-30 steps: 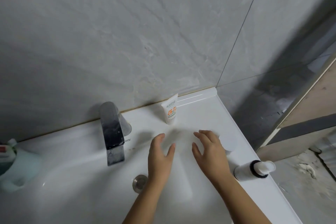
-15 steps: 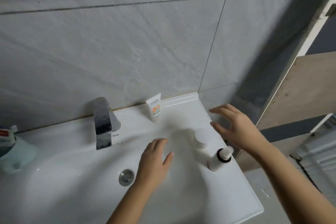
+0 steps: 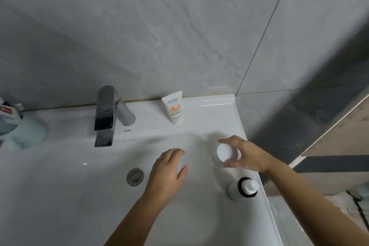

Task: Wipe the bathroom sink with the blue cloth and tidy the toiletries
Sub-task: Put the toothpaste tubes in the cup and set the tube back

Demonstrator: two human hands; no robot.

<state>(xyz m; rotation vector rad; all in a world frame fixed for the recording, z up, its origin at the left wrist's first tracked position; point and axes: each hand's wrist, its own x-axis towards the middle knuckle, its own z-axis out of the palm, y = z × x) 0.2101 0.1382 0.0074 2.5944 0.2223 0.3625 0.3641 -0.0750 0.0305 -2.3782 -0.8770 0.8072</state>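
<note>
A white sink [image 3: 60, 185] fills the lower view, with a chrome faucet [image 3: 105, 116] at its back and a drain [image 3: 135, 176] in the basin. My right hand [image 3: 243, 155] grips a small white-capped jar [image 3: 224, 154] on the sink's right ledge. Over the basin, just right of the drain, my left hand [image 3: 169, 170] hovers empty with its fingers apart. A white tube with orange print [image 3: 173, 110] stands on its cap by the wall. A white bottle with a black collar [image 3: 244, 187] stands near the right front edge. No blue cloth is in view.
A pale green cup holding a toothpaste tube [image 3: 18, 126] sits on the far left ledge. Grey marble tiles [image 3: 179, 26] rise behind the sink. To the right is a gap beside a wooden panel [image 3: 349, 132].
My right hand came back from beyond the sink's right edge and closed around the white-capped jar. My left hand stayed over the basin.
</note>
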